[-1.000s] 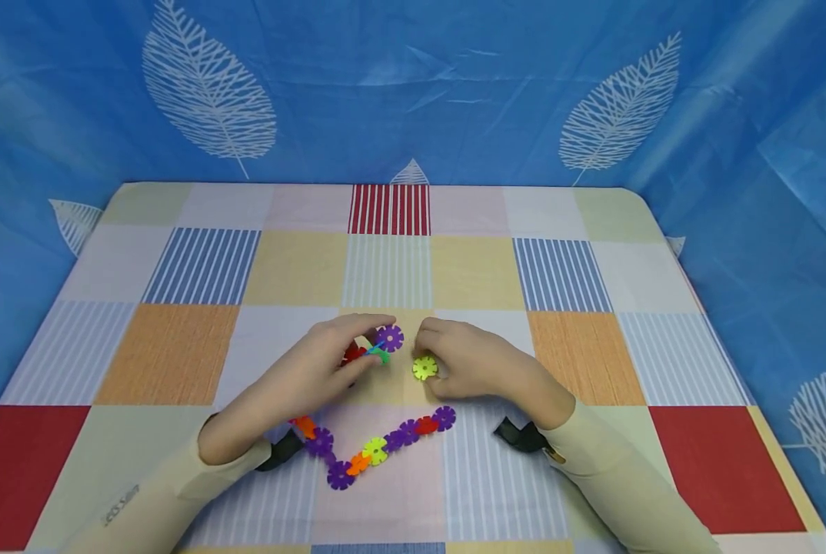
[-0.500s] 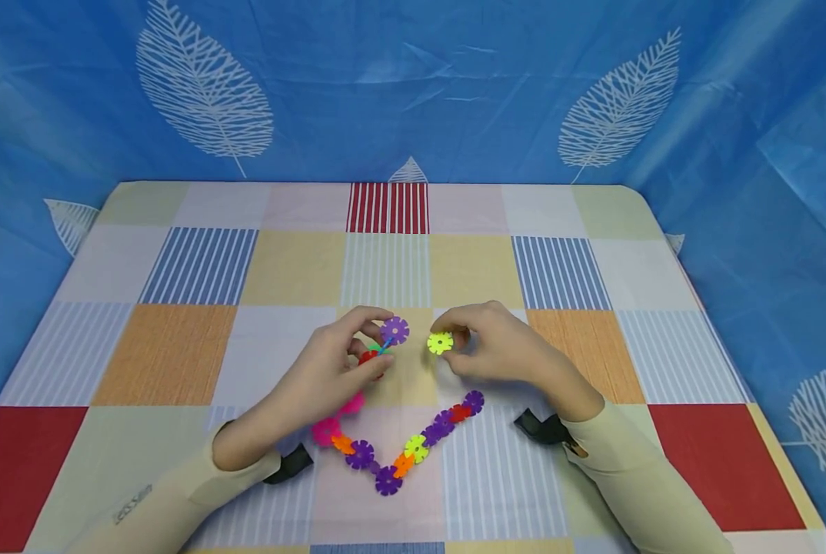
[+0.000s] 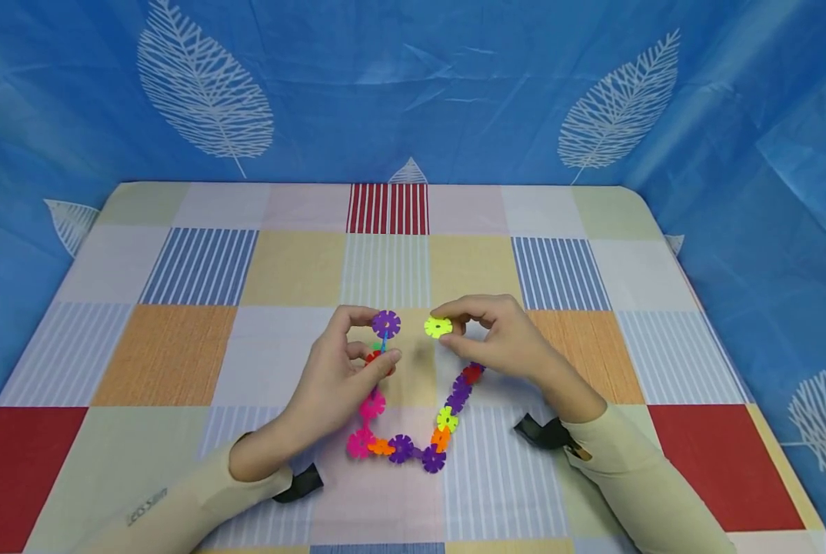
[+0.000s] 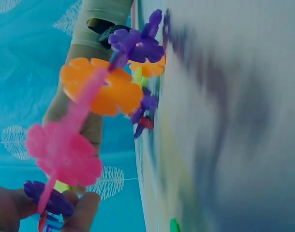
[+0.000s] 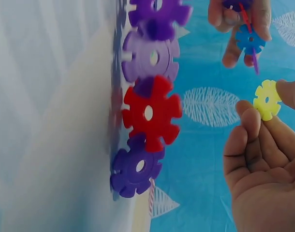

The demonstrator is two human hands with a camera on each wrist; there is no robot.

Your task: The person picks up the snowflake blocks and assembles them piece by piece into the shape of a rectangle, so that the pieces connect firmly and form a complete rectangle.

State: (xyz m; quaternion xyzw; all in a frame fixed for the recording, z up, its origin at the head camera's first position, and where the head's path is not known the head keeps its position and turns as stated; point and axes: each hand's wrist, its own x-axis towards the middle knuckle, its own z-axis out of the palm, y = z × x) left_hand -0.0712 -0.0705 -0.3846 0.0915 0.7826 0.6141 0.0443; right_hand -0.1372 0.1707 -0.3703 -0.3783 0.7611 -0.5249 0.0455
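Observation:
My left hand grips one end of a chain of notched plastic flower discs. A purple disc tops that end, joined to a blue disc seen nearly edge-on from the head. Red and green discs lie partly behind the fingers. Between thumb and fingertips, my right hand pinches a single yellow disc, apart from the purple one. The chain bends below my hands through a pink disc, an orange disc and several purple ones. Its far end passes under my right hand, near a red disc.
A patchwork-checked cloth covers the table. Blue curtains with white leaf prints hang behind it and at both sides. Black straps are worn at both wrists.
Both hands have risen slightly, the right carrying the yellow disc up. The chain has swung right and more of its pink part shows. The purple end disc now stands upright above the left hand.

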